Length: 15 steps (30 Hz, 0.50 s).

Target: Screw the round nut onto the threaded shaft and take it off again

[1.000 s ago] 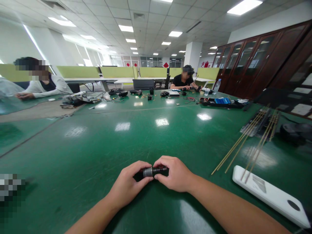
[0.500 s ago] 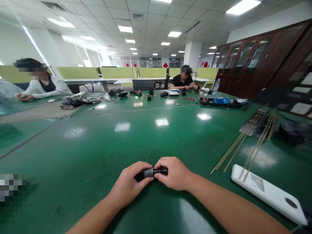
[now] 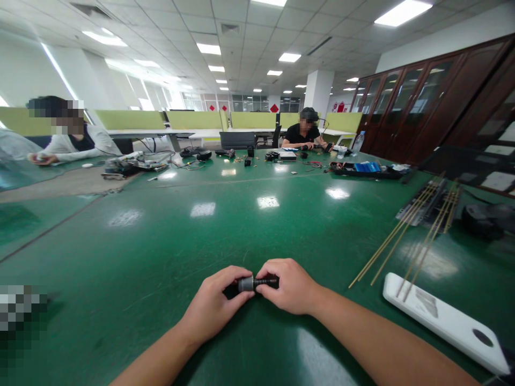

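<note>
Between my hands, low over the green tabletop (image 3: 193, 241), is a small dark cylindrical part (image 3: 246, 283) with a wider grey body on the left and a thin, ridged black shaft on the right. My left hand (image 3: 213, 303) is closed around the grey body, thumb below and fingers above. My right hand (image 3: 287, 287) pinches the shaft side close to where it meets the body. The shaft's far end is partly covered by my right palm. Fingertips of both hands almost meet at the joint. The exact kind of part is too small to tell.
To the right lie a long white plastic piece (image 3: 446, 324) and several thin brass-coloured rods (image 3: 396, 236). Farther back are a black tray with blue pieces (image 3: 368, 167), a bottle (image 3: 358, 143) and electronic parts (image 3: 132, 165). Two people sit across the table.
The view has shifted very slightly. Both hands keep the same hold on the cylindrical part, with no clear movement between them.
</note>
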Motion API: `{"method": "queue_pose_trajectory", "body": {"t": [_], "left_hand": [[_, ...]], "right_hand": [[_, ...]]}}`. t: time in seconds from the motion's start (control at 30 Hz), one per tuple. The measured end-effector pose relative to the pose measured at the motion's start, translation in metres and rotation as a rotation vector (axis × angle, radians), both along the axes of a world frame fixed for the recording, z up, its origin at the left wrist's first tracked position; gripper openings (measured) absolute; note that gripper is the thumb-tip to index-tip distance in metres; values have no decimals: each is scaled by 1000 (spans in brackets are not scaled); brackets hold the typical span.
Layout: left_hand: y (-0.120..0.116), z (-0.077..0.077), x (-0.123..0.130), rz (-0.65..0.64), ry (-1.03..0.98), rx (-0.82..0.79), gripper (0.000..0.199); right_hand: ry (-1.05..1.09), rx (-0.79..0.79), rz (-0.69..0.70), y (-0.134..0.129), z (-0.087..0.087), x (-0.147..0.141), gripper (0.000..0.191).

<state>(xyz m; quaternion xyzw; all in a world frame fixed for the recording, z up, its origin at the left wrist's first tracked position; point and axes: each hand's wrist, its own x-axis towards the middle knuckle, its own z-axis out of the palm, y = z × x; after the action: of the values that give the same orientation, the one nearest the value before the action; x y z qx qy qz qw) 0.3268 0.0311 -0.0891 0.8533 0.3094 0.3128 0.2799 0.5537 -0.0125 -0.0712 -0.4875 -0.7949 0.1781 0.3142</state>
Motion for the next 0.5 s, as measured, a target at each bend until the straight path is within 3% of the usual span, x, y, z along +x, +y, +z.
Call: {"method": "queue_pose_trajectory", "body": {"t": [0.5], "left_hand": [[2,-4,-1,28,-1,-14,28]], "right_hand": [[4,29,-13,0,-2,1,11]]}}
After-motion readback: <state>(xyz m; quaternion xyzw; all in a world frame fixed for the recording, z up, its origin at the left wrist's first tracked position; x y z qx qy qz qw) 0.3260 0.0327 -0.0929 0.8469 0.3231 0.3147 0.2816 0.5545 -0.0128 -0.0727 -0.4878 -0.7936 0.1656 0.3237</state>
